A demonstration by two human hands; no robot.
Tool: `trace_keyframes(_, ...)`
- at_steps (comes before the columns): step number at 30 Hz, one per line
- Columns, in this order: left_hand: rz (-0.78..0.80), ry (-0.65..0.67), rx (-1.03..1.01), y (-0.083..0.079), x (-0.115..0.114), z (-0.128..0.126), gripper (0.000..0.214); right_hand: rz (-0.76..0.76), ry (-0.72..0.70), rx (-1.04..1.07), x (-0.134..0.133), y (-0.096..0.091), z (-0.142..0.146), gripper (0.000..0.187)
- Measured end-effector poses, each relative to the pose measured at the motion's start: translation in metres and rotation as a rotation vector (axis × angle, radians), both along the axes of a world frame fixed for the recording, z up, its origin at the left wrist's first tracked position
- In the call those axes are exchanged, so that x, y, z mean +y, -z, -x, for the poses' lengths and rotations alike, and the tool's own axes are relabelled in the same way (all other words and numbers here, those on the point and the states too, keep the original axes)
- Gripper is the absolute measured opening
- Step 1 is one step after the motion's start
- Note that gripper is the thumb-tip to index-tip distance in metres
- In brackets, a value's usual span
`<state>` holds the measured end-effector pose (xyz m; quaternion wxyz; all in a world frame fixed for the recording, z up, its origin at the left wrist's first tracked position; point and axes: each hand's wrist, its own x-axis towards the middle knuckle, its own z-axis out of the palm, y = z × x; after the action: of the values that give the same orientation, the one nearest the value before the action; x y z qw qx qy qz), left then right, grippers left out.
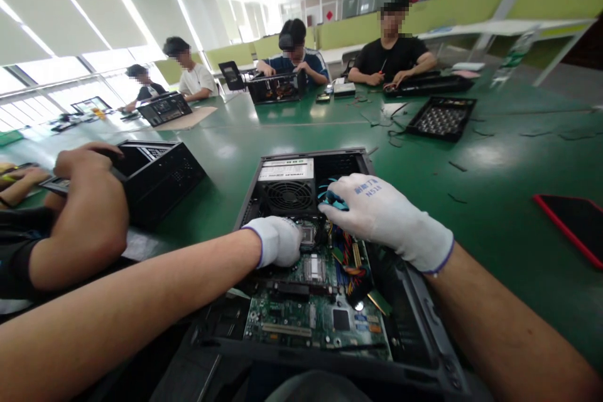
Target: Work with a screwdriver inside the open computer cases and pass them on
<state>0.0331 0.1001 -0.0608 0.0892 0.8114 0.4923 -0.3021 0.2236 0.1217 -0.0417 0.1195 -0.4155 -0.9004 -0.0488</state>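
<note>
An open black computer case point(414, 320) lies in front of me with a green motherboard point(311, 314) inside. Both my hands wear white gloves. My left hand point(276, 242) is curled down onto the board beside the bare processor socket point(308, 233); its fingertips are hidden. My right hand point(377, 213) reaches in from the right, fingers closed around a blue object point(333, 200) next to the black fan of the power supply point(287, 195). Coloured cables point(351, 257) run under the right hand.
A neighbour's arms point(80, 226) at my left work on another black case point(157, 179). Several other people sit across the green table point(494, 188) with cases of their own. A black tray point(441, 118) lies far right, a red-edged flat object point(572, 223) at right.
</note>
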Motion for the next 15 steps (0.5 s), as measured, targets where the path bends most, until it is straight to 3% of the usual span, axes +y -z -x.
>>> trace_keyframes(6, -0.069, 0.050, -0.080, 0.009, 0.010, 0.001, 0.053, 0.070, 0.002, -0.080, -0.004, -0.007, 0.001, 0.042)
trace_keyframes(11, -0.081, 0.045, -0.087, 0.017, 0.019, 0.000, 0.060, 0.048, -0.007, -0.059, -0.003, -0.003, 0.001, 0.042)
trace_keyframes(15, -0.112, 0.038, -0.092, 0.022, 0.023, 0.002, 0.055, 0.034, -0.013, -0.063, -0.002, -0.001, 0.000, 0.042)
